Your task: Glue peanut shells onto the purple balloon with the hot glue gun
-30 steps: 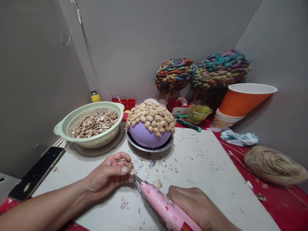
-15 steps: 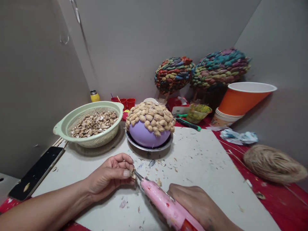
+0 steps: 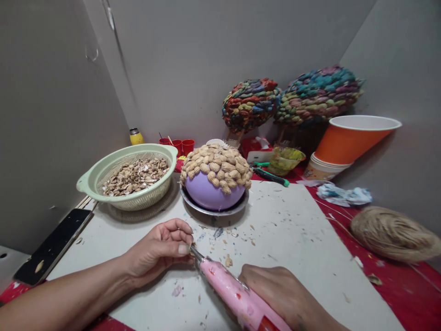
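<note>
My left hand (image 3: 161, 250) pinches a small peanut shell piece (image 3: 193, 247) between thumb and fingertips. My right hand (image 3: 279, 289) is wrapped round a pink hot glue gun (image 3: 229, 287), whose metal nozzle meets the shell. Beyond both hands, a purple balloon (image 3: 210, 193) rests in a shallow metal bowl (image 3: 213, 213). Peanut shells (image 3: 220, 162) cover the balloon's upper part in overlapping rows, while its lower front is bare. To the left stands a pale green colander (image 3: 144, 197) holding loose shell halves (image 3: 134, 179).
A phone (image 3: 51, 248) lies at the left edge. Red cups (image 3: 188, 146) and a yellow bottle (image 3: 136, 137) stand behind. At right are green-handled pliers (image 3: 272, 177), an orange paper bucket (image 3: 351, 142), twine (image 3: 392, 234) and colourful shell-covered balls (image 3: 250, 105). Shell crumbs dot the white board (image 3: 285, 220).
The glue gun's nozzle has shifted very slightly against the shell. Both hands keep nearly the same pose, and the view has moved a little.
</note>
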Demonstrator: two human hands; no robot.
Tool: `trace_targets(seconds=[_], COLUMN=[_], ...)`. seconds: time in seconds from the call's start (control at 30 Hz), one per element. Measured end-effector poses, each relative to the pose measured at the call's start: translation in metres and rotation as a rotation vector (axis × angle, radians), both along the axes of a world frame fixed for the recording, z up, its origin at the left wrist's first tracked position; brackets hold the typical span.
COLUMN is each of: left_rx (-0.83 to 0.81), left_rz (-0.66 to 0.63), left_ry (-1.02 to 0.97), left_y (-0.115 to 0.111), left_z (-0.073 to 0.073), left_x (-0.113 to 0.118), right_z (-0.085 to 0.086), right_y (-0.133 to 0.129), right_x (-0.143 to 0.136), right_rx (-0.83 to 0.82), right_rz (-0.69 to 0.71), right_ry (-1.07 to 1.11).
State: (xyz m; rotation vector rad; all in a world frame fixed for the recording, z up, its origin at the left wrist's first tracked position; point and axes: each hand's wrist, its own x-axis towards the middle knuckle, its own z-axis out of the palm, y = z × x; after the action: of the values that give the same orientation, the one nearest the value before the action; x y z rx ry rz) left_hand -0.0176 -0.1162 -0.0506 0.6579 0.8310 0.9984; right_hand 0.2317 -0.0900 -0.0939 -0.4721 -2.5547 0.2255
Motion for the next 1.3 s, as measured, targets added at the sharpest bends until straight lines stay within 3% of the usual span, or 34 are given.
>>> trace_targets(seconds=[0.1, 0.23, 0.47, 0.87, 1.3], left_rx=[0.000, 0.000, 0.005, -0.016, -0.007], left_rz=[0.006, 0.015, 0.034, 0.073, 0.070], left_ry=[-0.003, -0.015, -0.025, -0.031, -0.040], left_y=[0.000, 0.000, 0.001, 0.001, 0.001], left_z=[0.001, 0.001, -0.001, 0.003, 0.001], left_x=[0.000, 0.000, -0.001, 0.001, -0.002], right_z=[-0.001, -0.002, 0.000, 0.003, -0.009], right_y=[0.004, 0.004, 0.002, 0.000, 0.005], right_x=[0.004, 0.006, 0.004, 0.002, 0.011], right_rx=[-0.042, -0.101, -0.048, -0.053, -0.084], right_rz=[0.070, 0.016, 0.053, -0.003, 0.021], right_ry=[0.020, 0.054, 0.010, 0.021, -0.046])
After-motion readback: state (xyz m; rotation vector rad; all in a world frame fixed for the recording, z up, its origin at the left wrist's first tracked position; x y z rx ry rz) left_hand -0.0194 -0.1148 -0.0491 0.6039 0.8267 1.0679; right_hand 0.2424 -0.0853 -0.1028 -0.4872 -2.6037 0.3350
